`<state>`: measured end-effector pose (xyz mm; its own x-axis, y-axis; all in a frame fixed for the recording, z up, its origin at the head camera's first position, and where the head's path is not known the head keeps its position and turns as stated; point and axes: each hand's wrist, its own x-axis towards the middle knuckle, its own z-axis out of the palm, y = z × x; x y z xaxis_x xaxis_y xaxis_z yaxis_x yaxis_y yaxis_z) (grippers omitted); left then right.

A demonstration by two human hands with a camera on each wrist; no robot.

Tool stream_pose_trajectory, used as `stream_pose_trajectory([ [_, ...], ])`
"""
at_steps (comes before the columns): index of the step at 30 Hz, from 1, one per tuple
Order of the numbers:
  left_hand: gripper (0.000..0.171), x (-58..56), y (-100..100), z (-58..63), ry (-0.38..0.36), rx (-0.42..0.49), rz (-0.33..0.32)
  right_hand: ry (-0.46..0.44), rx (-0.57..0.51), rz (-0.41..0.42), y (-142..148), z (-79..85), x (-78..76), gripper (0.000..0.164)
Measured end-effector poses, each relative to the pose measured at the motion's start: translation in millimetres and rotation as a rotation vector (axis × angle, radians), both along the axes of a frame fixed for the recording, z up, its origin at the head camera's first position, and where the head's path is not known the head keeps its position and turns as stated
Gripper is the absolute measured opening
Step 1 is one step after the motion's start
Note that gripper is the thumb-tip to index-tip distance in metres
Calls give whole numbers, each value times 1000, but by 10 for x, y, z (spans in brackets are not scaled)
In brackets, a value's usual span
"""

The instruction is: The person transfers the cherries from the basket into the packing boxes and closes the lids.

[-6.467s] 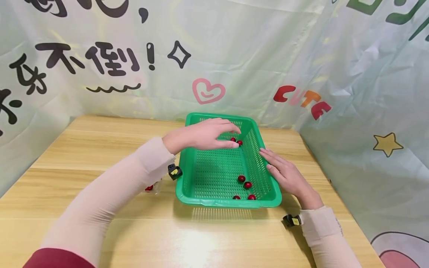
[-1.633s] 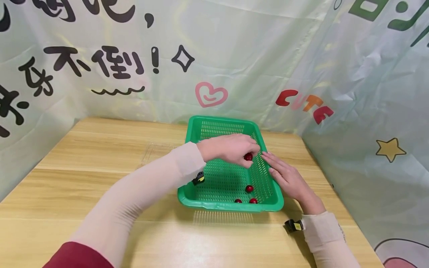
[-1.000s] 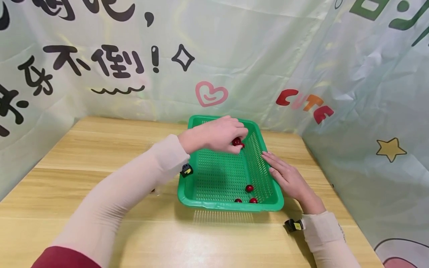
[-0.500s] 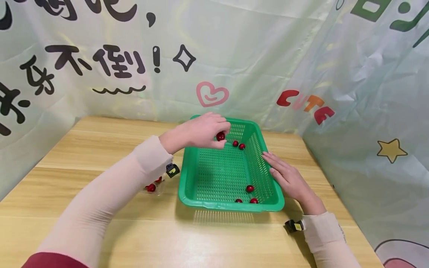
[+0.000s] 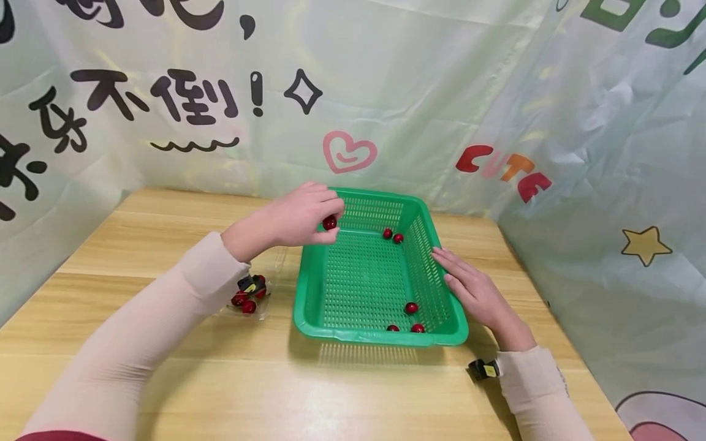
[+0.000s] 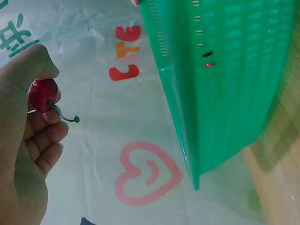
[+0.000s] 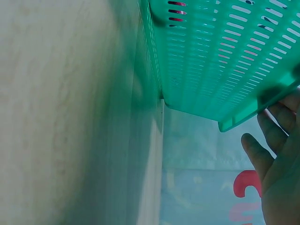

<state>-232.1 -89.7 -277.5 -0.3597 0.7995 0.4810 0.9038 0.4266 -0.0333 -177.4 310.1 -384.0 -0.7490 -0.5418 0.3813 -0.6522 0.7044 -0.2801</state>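
A dark red cherry (image 6: 44, 95) with a short green stem is pinched between the thumb and fingers of my left hand (image 5: 292, 214), which is raised over the left rim of a green plastic basket (image 5: 298, 300). My right hand (image 5: 474, 291) rests with straight fingers on the basket's right rim; the right wrist view shows its fingertips at that edge. Inside the basket, two cherries (image 5: 393, 236) lie toward the back, and three more (image 5: 411, 309) lie near the front right. Left of the basket, a clear plastic box (image 5: 263, 309) holds several cherries, partly hidden by my left wrist.
The wooden table (image 5: 220, 380) extends in front of the basket and to its left. A printed cloth backdrop (image 5: 419, 110) hangs behind the table and along its sides. A small black camera (image 5: 483, 370) is strapped at my right wrist.
My left hand has lifted a cherry in the basket and carried it leftward to the left rim, uncovering two cherries at the back and the plastic box. My right hand stays on the rim.
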Motion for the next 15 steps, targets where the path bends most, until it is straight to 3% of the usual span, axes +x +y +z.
stream_pose_trajectory([
  [15,16,137,-408,-246,2,-4,88,-10,-5,-9,12,-14,1,48],
])
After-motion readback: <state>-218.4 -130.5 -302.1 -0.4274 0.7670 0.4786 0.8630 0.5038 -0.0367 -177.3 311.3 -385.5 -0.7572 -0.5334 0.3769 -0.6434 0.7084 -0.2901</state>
